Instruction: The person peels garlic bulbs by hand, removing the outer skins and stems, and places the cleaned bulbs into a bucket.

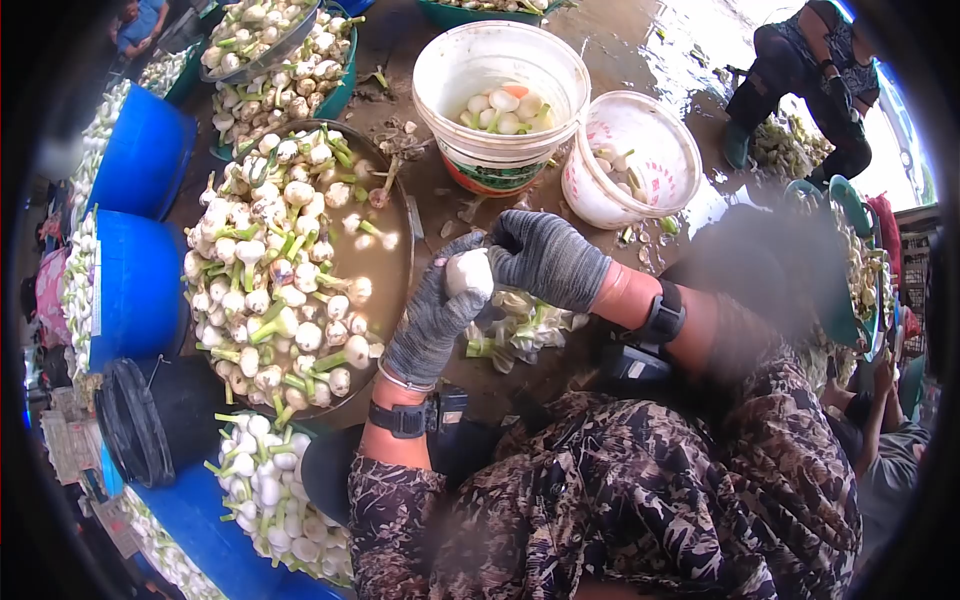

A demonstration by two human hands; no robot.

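In the head view my left hand (432,325), in a grey knit glove, is closed round a white garlic bulb (468,273). My right hand (548,262), gloved alike, has its fingers curled in right beside the bulb; what they hold, if anything, is hidden. Under my hands lies a heap of peeled-off garlic skins (520,330). To the left, a wide round tray (408,215) carries many garlic bulbs with green stems (290,270). Beyond my hands stands a white bucket (500,55) with pale bulbs and something orange inside.
A smaller white pail (655,150) with some bulbs stands beside the bucket. Blue tubs (140,290), a black bucket (135,420) and a pile of cleaned garlic (275,480) line the left. Another person (800,80) is at the upper right, near a green basin (848,205).
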